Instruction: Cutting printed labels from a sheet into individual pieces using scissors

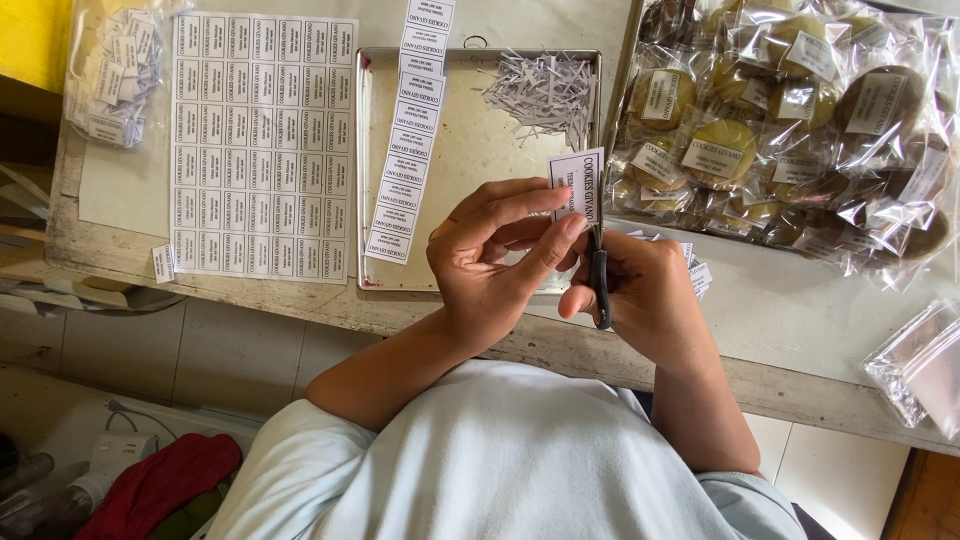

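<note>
scissors point(598, 270) blades hidden behind fingers, bagged cookies point(800, 120) cut off at top edge

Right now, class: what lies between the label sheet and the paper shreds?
Head view: a label strip running down the tray, between the sheet and shreds.

Printed white label sheet point(262, 145) beside shallow metal tray point(470, 160) holding paper shreds point(545, 92); clear-wrapped round cookies point(790, 130) heaped at right.
</note>
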